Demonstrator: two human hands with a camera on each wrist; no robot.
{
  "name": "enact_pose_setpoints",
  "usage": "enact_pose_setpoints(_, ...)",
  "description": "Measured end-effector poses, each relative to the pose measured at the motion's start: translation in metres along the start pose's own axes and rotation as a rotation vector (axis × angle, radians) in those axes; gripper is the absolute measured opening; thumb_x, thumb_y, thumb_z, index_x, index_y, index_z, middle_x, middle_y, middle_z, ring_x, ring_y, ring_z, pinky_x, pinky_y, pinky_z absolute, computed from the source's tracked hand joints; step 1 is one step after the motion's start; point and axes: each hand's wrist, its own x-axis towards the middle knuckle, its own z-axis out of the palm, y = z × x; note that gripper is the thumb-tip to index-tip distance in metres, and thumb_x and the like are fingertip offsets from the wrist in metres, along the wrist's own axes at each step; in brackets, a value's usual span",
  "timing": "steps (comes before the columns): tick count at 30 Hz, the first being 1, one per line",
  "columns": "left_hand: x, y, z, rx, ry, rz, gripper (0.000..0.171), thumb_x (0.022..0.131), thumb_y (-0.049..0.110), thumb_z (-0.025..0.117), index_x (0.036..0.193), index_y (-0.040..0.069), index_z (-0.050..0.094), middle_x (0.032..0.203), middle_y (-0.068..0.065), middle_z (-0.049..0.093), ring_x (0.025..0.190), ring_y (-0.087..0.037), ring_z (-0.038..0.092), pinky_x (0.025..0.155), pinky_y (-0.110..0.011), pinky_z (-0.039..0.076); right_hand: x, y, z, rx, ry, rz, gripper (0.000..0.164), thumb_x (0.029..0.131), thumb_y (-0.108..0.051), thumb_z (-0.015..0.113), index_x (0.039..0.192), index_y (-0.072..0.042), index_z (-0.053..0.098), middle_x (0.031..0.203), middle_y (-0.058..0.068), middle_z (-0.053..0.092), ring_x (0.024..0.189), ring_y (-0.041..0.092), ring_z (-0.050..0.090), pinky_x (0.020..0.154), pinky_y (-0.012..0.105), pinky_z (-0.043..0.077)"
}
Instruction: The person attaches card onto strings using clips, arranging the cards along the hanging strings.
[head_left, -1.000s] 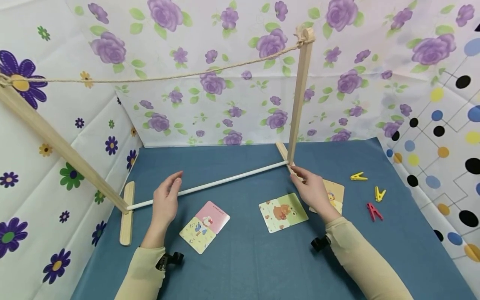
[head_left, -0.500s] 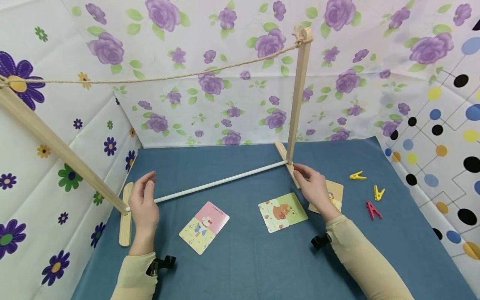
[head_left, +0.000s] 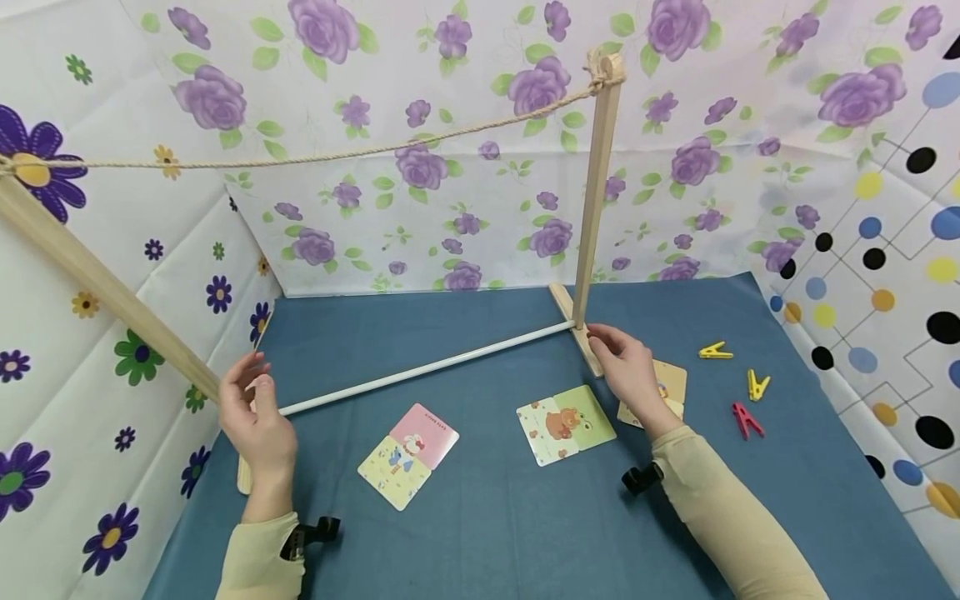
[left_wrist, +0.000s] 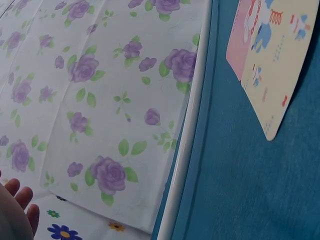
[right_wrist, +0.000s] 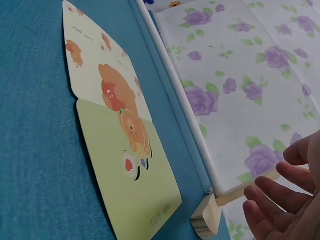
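Observation:
My left hand (head_left: pixel 258 425) is beside the foot of the left wooden post (head_left: pixel 112 279), overlapping the near end of a white rod (head_left: pixel 427 367) in the head view. Its fingers are loosely bent and hold nothing. My right hand (head_left: pixel 628 379) is at the wooden foot (head_left: pixel 591 354) of the right post (head_left: pixel 597 200); in the right wrist view its fingers (right_wrist: pixel 272 195) are spread and relaxed beside that foot. A twine rope (head_left: pixel 337 156) runs between the post tops. Between the hands lie a pink-and-yellow card (head_left: pixel 408 457) and a green-and-white bear card (head_left: pixel 566 425).
A third card (head_left: pixel 672 382) lies partly hidden behind the right hand. Farther right are two yellow clothespins (head_left: pixel 716 351) (head_left: pixel 757 385) and a red clothespin (head_left: pixel 747 421). Patterned cloth walls (head_left: pixel 480 196) enclose the blue tabletop (head_left: pixel 487 533) at the back and sides.
My left hand has moved left along the white rod to the left post's foot. The right hand has shifted slightly and stays by the right foot. The cards and clothespins have not moved.

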Motion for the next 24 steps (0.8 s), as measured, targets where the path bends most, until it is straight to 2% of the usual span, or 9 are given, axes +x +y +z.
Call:
enact_pose_setpoints(5,0.003,0.001,-0.005,-0.049,0.101,0.06,0.03,0.104,-0.001,0.05,0.129,-0.013,0.063,0.123,-0.019,0.066,0.11,-0.022,0.061,0.095,-0.028,0.038,0.002,-0.001,0.0,0.065,-0.004,0.028,0.045,0.113,-0.036,0.057,0.15,-0.01,0.063,0.14,0.01,0.069,0.126,0.028,0.066,0.097,0.042,0.056)
enact_pose_setpoints(9,0.006,-0.001,-0.008,-0.06,0.205,0.104,0.029,0.1,-0.002,0.051,0.122,-0.014,0.065,0.12,-0.014,0.066,0.108,-0.025,0.06,0.093,-0.029,0.039,0.005,-0.001,0.0,0.113,0.005,0.054,0.045,0.113,-0.034,0.057,0.151,-0.01,0.061,0.139,0.009,0.069,0.125,0.026,0.066,0.091,0.026,0.054)
enact_pose_setpoints(12,0.006,-0.002,-0.011,-0.048,0.27,0.12,0.028,0.098,-0.004,0.05,0.12,-0.011,0.066,0.119,-0.008,0.065,0.108,-0.023,0.057,0.093,-0.029,0.039,0.008,-0.002,0.001,0.129,0.023,0.065,0.043,0.113,-0.032,0.059,0.152,-0.012,0.061,0.139,0.008,0.07,0.123,0.025,0.065,0.089,0.021,0.051)
enact_pose_setpoints(15,0.007,-0.004,-0.013,-0.021,0.298,0.12,0.03,0.096,-0.006,0.051,0.123,-0.01,0.064,0.124,-0.004,0.059,0.114,-0.022,0.052,0.095,-0.029,0.033,0.011,-0.003,0.002,0.136,0.038,0.072,0.043,0.113,-0.029,0.059,0.152,-0.013,0.061,0.14,0.009,0.069,0.123,0.024,0.064,0.089,0.025,0.051)
enact_pose_setpoints(18,0.008,-0.007,-0.016,-0.016,0.295,0.102,0.031,0.094,-0.009,0.051,0.124,-0.012,0.058,0.133,-0.009,0.05,0.12,-0.021,0.047,0.098,-0.03,0.027,0.012,-0.005,0.003,0.137,0.042,0.068,0.044,0.112,-0.025,0.06,0.154,-0.012,0.059,0.142,0.012,0.067,0.125,0.028,0.061,0.094,0.036,0.052)
enact_pose_setpoints(20,0.008,-0.011,-0.018,-0.019,0.294,0.079,0.027,0.093,-0.01,0.051,0.12,-0.012,0.055,0.135,-0.014,0.044,0.12,-0.021,0.044,0.098,-0.03,0.024,0.014,-0.006,0.003,0.132,0.04,0.062,0.045,0.112,-0.025,0.06,0.155,-0.012,0.057,0.145,0.015,0.064,0.13,0.031,0.059,0.099,0.045,0.051)
enact_pose_setpoints(24,0.01,-0.029,-0.023,0.008,0.286,0.006,0.024,0.094,-0.011,0.051,0.118,-0.008,0.049,0.137,-0.013,0.038,0.12,-0.02,0.038,0.097,-0.029,0.021,0.017,-0.007,0.005,0.124,0.059,0.04,0.048,0.113,-0.028,0.059,0.158,-0.014,0.053,0.15,0.015,0.06,0.139,0.034,0.053,0.112,0.056,0.044)
